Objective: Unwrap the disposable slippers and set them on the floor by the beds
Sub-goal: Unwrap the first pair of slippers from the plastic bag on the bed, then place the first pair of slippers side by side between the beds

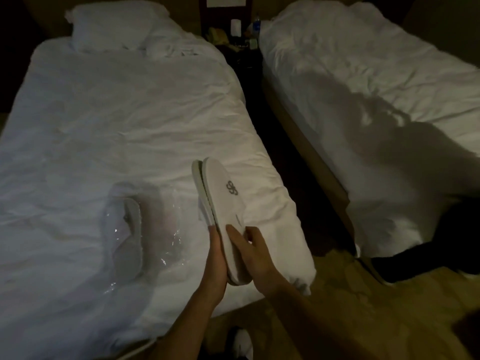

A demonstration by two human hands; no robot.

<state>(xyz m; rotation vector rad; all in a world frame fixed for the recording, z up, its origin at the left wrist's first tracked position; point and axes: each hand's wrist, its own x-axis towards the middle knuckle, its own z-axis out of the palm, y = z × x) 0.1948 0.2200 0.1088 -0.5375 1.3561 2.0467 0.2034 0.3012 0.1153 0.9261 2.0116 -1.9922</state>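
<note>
The unwrapped pair of slippers (220,203) is held flat together, sole edges aligned, above the near corner of the left bed (117,126), toes pointing away from the person. They are white, thin and flat, with a grey logo on the upper face. The left hand (217,263) presses against the pair's left side near the heel, and the right hand (255,258) closes over the heel end from the right with a finger laid on the top slipper; both hands grip the pair between them.

The unwrapping of this pair looks done, and the step in hand appears to be parting the two slippers. The next move likely calls for peeling them apart, then lowering them to the wooden floor (337,294) in the gap between the left bed and the right bed (376,87).

A second pair (131,235) lies on the left bed's cover, seemingly still inside crinkled clear plastic wrap (155,245), just beside the hands.
</note>
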